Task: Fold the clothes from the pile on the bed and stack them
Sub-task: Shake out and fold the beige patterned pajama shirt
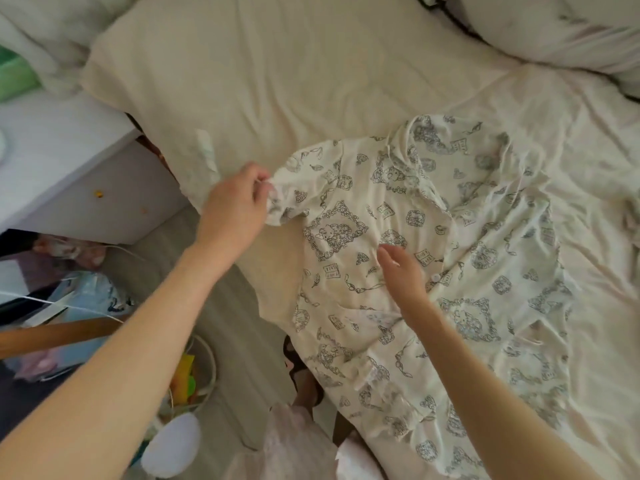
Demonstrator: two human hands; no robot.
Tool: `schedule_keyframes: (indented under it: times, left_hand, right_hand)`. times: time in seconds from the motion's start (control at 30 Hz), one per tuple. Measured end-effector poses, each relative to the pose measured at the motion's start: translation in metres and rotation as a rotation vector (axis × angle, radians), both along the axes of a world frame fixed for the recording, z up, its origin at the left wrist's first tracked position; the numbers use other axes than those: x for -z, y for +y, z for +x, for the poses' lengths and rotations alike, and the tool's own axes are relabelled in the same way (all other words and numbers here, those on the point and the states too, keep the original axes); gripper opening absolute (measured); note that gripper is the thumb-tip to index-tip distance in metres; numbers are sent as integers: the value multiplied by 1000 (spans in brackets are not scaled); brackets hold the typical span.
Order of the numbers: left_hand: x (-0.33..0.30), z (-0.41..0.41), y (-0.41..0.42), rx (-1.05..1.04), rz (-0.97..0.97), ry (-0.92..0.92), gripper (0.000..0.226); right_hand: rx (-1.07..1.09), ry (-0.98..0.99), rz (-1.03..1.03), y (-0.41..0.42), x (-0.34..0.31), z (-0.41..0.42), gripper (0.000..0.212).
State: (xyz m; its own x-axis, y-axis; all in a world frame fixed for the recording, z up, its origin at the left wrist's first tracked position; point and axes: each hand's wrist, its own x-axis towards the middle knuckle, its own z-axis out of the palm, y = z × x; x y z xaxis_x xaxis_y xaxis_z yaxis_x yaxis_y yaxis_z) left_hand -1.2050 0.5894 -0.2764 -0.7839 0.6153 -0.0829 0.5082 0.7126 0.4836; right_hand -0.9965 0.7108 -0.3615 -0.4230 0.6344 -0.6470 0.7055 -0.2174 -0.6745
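Note:
A cream pyjama shirt (pixel 450 258) printed with grey drawings lies spread front-up on the bed (pixel 346 81), collar toward the far side and hem toward me. My left hand (pixel 235 206) pinches the end of the shirt's left short sleeve at the bed's left edge. My right hand (pixel 401 271) rests with straight fingers on the shirt's chest, just left of the button line. The clothes pile is not in view.
A cream pillow (pixel 214 64) lies at the bed's far left and another pillow (pixel 561 29) at the far right. A white nightstand (pixel 69 168) stands left of the bed. Bags and clutter (pixel 79 306) cover the floor beside it.

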Motion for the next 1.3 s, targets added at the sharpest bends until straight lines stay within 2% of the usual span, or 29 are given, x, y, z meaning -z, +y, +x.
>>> schedule_keyframes:
  times: [0.03,0.1,0.17,0.2,0.27,0.37,0.43,0.53,0.57,0.63,0.7,0.8,1.0,1.07,1.13,1.2,1.23,1.3]
  left_hand:
    - [3,18,3,52,6,-61,21]
    - [6,62,10,222,36,-299,26]
    - [12,104,10,429,1,-521,34]
    - [18,119,7,483,-14,-553,36]
    - [31,125,-3,437,27,-506,38]
    - [52,101,-25,191,58,-343,46]
    - [69,77,-42,127,-83,-290,59]
    - [89,58,-59,311,-437,-160,71]
    - [95,55,-60,384,-472,-102,66]
    - [100,51,-52,482,-499,-17,43]
    - [94,54,-39,443,-546,-43,20]
    - [73,78,-34,299,-404,-165,19]
    - [40,149,-27,299,-130,-553,22]
    - [35,178,-15,271,-66,-686,19]
    - [29,207,0,301,-9,-948,23]
    - [27,232,12,356,-15,-1229,38]
    - [30,242,13,361,-39,-1292,42]
    - [42,254,9,320,-71,-1255,43]
  right_hand:
    - [122,61,-107,-3,-7,1,33]
    - [341,166,-296,-11,-19,11,31]
    - [471,155,-338,-21,-25,29,34]
    - [507,121,-329,-27,-27,38,35]
    - [531,56,-306,-37,-26,54,33]
    - [465,1,-245,-43,-21,62,32]
    - [368,-21,-189,-47,-18,57,33]
    - [229,-37,-138,-61,-11,42,29]
    - [209,-25,-141,-64,-8,36,29]
    - [241,11,-195,-69,-5,26,28]
    - [345,50,-284,-72,-3,24,26]
    - [422,106,-383,-78,-10,39,23]
    - [524,132,-410,-79,-34,104,27]
    - [604,190,-414,-76,-39,133,36]
    - [703,252,-454,-72,-44,158,53]
    - [779,291,-491,-70,-44,176,65]
    - [802,292,-499,-70,-41,183,69]
    - [801,264,-501,-67,-35,193,80]
